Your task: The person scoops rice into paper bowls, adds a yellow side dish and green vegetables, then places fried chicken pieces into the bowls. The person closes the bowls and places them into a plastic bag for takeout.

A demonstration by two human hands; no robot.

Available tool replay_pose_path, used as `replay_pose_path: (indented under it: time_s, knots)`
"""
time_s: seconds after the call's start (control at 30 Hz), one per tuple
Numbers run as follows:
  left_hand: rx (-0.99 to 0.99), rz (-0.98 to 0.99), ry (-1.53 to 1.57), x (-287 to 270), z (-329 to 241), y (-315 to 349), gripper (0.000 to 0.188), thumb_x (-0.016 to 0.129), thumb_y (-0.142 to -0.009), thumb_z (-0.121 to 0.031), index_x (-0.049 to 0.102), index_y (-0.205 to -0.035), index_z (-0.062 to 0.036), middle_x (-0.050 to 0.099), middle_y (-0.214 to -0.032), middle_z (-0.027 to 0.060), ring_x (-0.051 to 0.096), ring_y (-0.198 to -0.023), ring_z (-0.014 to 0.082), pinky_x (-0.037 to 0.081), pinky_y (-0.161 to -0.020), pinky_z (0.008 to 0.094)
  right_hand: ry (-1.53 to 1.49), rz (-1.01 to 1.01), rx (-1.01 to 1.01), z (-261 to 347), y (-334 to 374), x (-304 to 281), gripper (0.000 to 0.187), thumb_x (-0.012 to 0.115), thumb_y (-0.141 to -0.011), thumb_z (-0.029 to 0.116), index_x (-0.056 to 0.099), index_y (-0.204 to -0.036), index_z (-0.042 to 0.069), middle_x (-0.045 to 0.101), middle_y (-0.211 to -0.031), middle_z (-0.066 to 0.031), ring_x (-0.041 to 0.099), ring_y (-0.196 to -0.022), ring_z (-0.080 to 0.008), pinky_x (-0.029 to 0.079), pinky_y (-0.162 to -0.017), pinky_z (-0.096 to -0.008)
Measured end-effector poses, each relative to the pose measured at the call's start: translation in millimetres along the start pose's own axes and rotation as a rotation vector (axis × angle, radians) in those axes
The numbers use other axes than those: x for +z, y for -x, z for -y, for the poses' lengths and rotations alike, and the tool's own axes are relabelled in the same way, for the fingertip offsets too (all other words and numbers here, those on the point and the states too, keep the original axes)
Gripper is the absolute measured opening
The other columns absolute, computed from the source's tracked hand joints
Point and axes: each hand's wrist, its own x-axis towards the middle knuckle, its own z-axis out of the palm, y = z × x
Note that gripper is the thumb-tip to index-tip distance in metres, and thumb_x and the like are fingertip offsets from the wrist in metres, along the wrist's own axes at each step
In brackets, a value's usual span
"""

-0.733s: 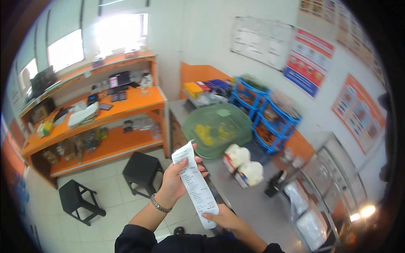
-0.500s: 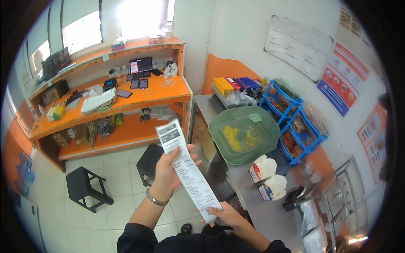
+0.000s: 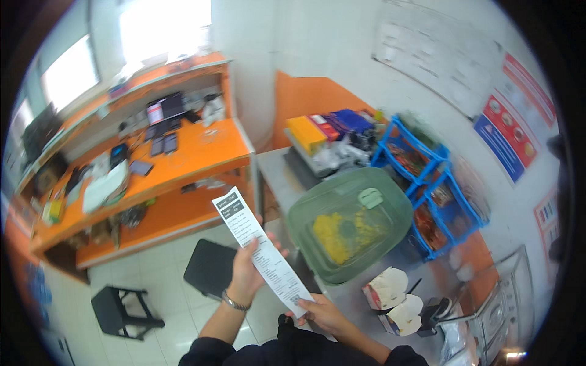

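We hold a long paper receipt [image 3: 261, 253] stretched between both hands, above the near edge of the steel counter [image 3: 278, 177]. Our left hand [image 3: 247, 271] is closed around the middle of the strip from behind, thumb on its front face, and wears a bracelet [image 3: 232, 301] at the wrist. Our right hand [image 3: 323, 312] pinches the lower end between thumb and fingers. The strip slants from upper left to lower right. Just to the right, on the counter, sits a green lidded tub [image 3: 349, 223] with yellow contents, and two white takeaway boxes [image 3: 395, 302] stand near the right hand. Two black stools [image 3: 210, 267] stand on the tiled floor below.
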Motion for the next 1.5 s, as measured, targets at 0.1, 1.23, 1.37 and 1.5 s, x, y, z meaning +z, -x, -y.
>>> replay_pose_path:
  time_s: [0.1,1.23,1.37,1.5]
  knots:
    - [-0.189,0.008,-0.043,-4,51,-38,0.052,0.053,-0.091,-0.025,0.036,-0.138,-0.0105,0.055,-0.09,0.0041,0.056,-0.082,0.0171,0.051,-0.08,0.0446,-0.275,-0.038,-0.062,-11,-27,-41,0.044,0.046,-0.098,0.027,0.044,-0.131,-0.002,0.059,-0.119,-0.0159,0.06,-0.098,-0.0237,0.05,-0.081,-0.0361]
    - [-0.78,0.611,-0.97,-140,107,-244,0.035,0.068,-0.083,-0.008,0.05,-0.112,-0.0015,0.06,-0.088,0.0041,0.057,-0.069,0.0103,0.049,-0.061,0.0254,-0.454,-0.955,-1.644,294,14,-100,0.032,0.045,-0.098,0.035,0.056,-0.113,0.008,0.063,-0.106,-0.0069,0.063,-0.082,-0.0136,0.052,-0.071,-0.0286]
    - [-0.761,0.542,-0.999,-142,120,-235,0.042,0.072,-0.081,-0.01,0.049,-0.115,0.0,0.06,-0.092,0.004,0.057,-0.072,0.0101,0.048,-0.063,0.0245,0.363,-1.324,-0.986,236,-23,-120,0.03,0.05,-0.094,0.032,0.06,-0.107,0.006,0.059,-0.112,-0.0127,0.059,-0.101,-0.0228,0.048,-0.084,-0.0349]
    - [-0.749,0.544,-0.929,-143,122,-239,0.045,0.073,-0.08,-0.011,0.048,-0.115,0.001,0.059,-0.097,0.0051,0.057,-0.079,0.0105,0.048,-0.067,0.0246,1.336,-1.422,0.247,116,-86,-136,0.035,0.065,-0.081,0.034,0.067,-0.103,0.007,0.056,-0.11,-0.0137,0.051,-0.11,-0.0313,0.041,-0.089,-0.0478]
